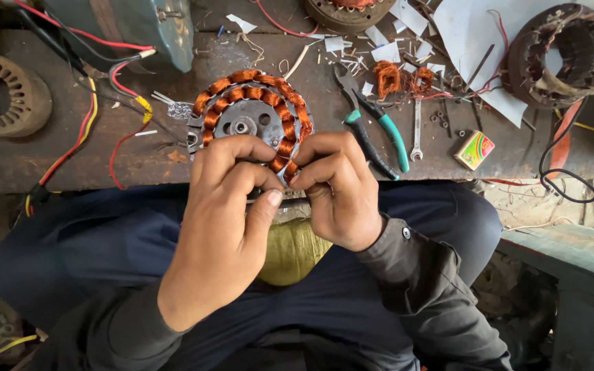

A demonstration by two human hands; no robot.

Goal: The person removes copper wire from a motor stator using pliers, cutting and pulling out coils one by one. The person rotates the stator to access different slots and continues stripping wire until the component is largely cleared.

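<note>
At the table's (173, 161) near edge, my left hand (225, 206) and right hand (335, 189) pinch the stator's (252, 113) copper winding (287, 148); tugging hard could snap wire.

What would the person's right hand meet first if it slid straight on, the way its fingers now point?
The right hand points up-left, already touching the copper-wound stator; its copper coils are first in line.

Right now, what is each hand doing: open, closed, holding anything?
Left hand: closed on the near edge of the copper-wound stator.
Right hand: closed, pinching the same stator's windings.
</note>
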